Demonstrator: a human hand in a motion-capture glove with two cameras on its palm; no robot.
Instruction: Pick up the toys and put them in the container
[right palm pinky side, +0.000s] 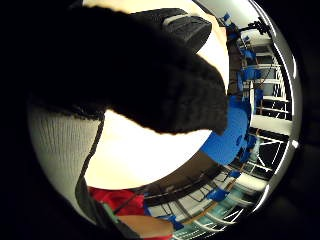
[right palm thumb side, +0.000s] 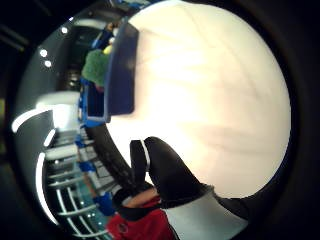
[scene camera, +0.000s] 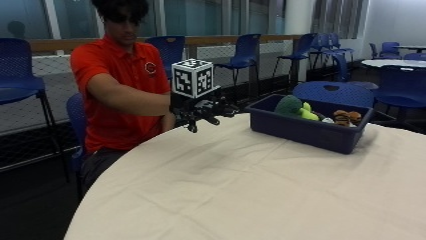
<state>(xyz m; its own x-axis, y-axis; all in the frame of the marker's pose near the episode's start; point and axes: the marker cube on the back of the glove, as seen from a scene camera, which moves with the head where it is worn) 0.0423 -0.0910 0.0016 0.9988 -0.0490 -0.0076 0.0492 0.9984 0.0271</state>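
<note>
A dark blue container (scene camera: 307, 129) stands on the round table (scene camera: 253, 190) at the right. A green plush toy (scene camera: 293, 107) and a brown toy (scene camera: 347, 117) lie inside it. My gloved right hand (scene camera: 201, 112) hovers above the table's far edge, left of the container, fingers loosely curled and holding nothing. In the thumb side palm view the container (right palm thumb side: 121, 75) with the green toy (right palm thumb side: 96, 67) shows beside a black finger (right palm thumb side: 167, 172). A gloved finger (right palm pinky side: 150, 80) covers much of the little finger side palm view.
A cream cloth covers the table. Several blue chairs (scene camera: 247, 55) stand behind the person, and one blue chair (scene camera: 333, 92) sits close behind the container. Another table (scene camera: 396, 63) stands at the far right.
</note>
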